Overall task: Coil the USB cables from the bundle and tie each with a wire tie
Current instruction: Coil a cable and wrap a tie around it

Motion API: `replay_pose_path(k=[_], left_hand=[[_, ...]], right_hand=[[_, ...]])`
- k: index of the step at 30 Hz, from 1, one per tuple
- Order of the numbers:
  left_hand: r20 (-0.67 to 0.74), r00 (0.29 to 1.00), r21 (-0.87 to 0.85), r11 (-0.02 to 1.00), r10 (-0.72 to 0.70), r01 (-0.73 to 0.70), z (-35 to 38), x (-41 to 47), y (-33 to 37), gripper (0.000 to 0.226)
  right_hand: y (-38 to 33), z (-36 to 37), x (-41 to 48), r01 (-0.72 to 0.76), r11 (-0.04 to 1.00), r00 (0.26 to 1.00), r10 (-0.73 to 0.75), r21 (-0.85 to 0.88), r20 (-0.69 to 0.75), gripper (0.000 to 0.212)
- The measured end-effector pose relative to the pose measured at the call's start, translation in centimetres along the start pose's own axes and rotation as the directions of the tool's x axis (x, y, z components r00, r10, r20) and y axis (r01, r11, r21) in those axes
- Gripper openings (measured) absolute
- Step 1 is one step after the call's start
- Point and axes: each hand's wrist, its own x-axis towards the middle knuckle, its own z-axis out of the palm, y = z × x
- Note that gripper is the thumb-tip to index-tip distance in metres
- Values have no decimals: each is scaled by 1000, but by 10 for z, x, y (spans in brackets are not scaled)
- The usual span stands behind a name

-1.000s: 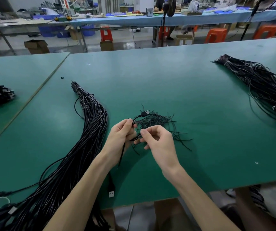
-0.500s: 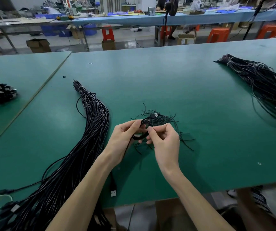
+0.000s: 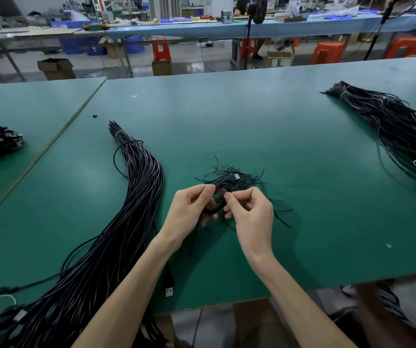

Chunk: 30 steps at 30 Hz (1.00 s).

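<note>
Coiling judged nearly done: cable coil (image 3: 213, 210) is gripped by left hand (image 3: 189, 209), pinched by right hand (image 3: 251, 213), just near of wire ties (image 3: 249, 181); right hand nearer ties; bundle (image 3: 136, 197) lies left on tabletop (image 3: 302, 172), long axis near-far.

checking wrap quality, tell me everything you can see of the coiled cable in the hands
The coiled cable is thin, black and rubbery-looking, wound into a small tight loop of several turns. The left hand pinches its left side and the right hand pinches its right side. A black USB plug with a metal end sticks out on the far side. The coil is held over the loose wire ties. No tie can be made out around it.
</note>
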Motion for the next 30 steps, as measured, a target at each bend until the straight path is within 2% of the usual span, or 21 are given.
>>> replay_pose_path(k=[4,9,16,18,23,27,30], left_hand=[[-43,999,3,1000,-5,5,-2,2,0,37],[-19,1000,-32,999,1,-1,-3,2,4,37],[21,996,-261,962,-82,84,-7,3,4,36],[31,995,-275,956,-96,101,-7,2,6,36],[-61,991,-89,990,-119,113,-5,1,7,34],[-187,980,-6,998,-62,62,-1,2,6,41],[-215,974,6,997,-71,74,0,4,3,38]], right_hand=[[1,3,-1,1,1000,1000,-2,10,24,17],[1,5,-2,5,999,998,-7,40,55,17],[-7,6,3,-8,994,996,-2,110,93,14],[-8,6,3,-16,994,995,5,104,103,14],[-8,4,-3,72,996,990,-65,-55,123,17],[-12,7,-10,168,952,975,-121,-256,188,23],[-17,11,-11,175,923,971,-104,-343,216,19]])
